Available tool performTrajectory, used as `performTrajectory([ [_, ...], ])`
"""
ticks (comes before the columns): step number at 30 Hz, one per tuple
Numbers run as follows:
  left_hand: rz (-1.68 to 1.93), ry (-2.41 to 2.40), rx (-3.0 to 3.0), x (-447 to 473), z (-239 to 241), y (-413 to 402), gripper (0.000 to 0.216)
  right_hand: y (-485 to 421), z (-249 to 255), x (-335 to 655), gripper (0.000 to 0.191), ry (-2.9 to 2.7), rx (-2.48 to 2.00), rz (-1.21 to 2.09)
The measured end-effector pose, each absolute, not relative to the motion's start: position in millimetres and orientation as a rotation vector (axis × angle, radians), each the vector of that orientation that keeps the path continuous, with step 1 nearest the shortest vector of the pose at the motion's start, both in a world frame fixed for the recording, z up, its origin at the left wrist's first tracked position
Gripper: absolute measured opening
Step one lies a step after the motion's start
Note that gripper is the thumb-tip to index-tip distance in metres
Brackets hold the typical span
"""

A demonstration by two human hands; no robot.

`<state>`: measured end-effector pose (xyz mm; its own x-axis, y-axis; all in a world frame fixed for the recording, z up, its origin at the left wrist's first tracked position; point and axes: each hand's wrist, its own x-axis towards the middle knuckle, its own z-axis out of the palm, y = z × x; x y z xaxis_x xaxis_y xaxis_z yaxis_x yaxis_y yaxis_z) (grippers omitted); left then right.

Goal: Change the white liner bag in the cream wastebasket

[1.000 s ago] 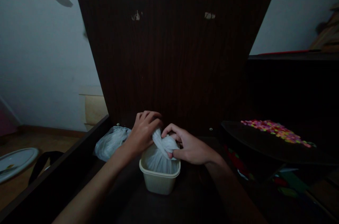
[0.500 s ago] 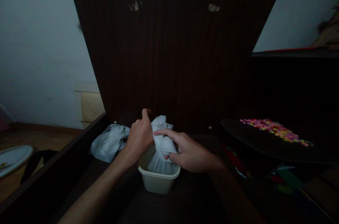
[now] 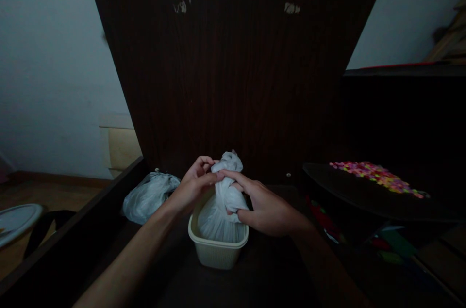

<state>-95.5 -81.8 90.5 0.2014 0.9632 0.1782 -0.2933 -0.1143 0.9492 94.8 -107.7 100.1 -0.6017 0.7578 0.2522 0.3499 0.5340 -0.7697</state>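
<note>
Pinching white bag (image 3: 225, 196) by neck above tub (image 3: 218, 252) with right hand (image 3: 265, 208), likely keeping twist gathered; touching top with left hand (image 3: 192, 186), unclear if pinching.

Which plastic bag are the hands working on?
The plastic bag inside the cream container, its gathered top between the left hand and right hand. The other bag lies outside the container, untouched.
</note>
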Motion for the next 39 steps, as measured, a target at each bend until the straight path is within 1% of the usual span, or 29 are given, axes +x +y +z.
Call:
performTrajectory([
  [4, 1.283, 0.777, 1.233, -93, 86, -79, 0.052, -106, 101, 96, 0.083, -2.145, -0.898, 0.951],
  [7, 1.329, 0.836, 1.293, -95, 78, -75, 0.055, -106, 100, 96, 0.083, -2.125, -0.89, 0.92],
  [9, 1.319, 0.905, 1.37, -97, 75, -73, 0.051, -106, 100, 96, 0.077, -2.115, -0.876, 0.908],
  [11, 1.27, 0.937, 1.448, -99, 76, -74, 0.041, -105, 100, 95, 0.069, -2.11, -0.867, 0.911],
  [13, 1.214, 0.913, 1.509, -99, 80, -77, 0.034, -104, 99, 94, 0.065, -2.106, -0.861, 0.928],
  [15, 1.165, 0.868, 1.559, -99, 85, -80, 0.037, -103, 99, 93, 0.062, -2.096, -0.853, 0.962],
  [20, 1.004, 0.736, 1.642, -101, 89, -84, 0.051, -101, 96, 91, 0.05, -2.052, -0.83, 0.994],
  [22, 0.975, 0.698, 1.61, -101, 87, -83, 0.05, -101, 95, 91, 0.047, -2.062, -0.816, 0.976],
  [24, 1.013, 0.69, 1.556, -100, 83, -81, 0.043, -102, 93, 89, 0.046, -2.08, -0.802, 0.967],
  [26, 1.089, 0.657, 1.475, -98, 78, -79, 0.041, -102, 92, 88, 0.048, -2.098, -0.802, 0.964],
  [30, 1.188, 0.574, 1.355, -96, 72, -78, 0.051, -104, 90, 84, 0.048, -2.114, -0.83, 0.942],
  [32, 1.17, 0.589, 1.403, -96, 74, -79, 0.045, -104, 90, 84, 0.045, -2.107, -0.824, 0.954],
  [36, 1.052, 0.704, 1.634, -101, 85, -81, 0.017, -103, 90, 86, 0.042, -2.059, -0.81, 1.006],
  [39, 1.005, 0.704, 1.736, -106, 90, -81, 0.017, -102, 90, 87, 0.039, -2.01, -0.813, 1.004],
])
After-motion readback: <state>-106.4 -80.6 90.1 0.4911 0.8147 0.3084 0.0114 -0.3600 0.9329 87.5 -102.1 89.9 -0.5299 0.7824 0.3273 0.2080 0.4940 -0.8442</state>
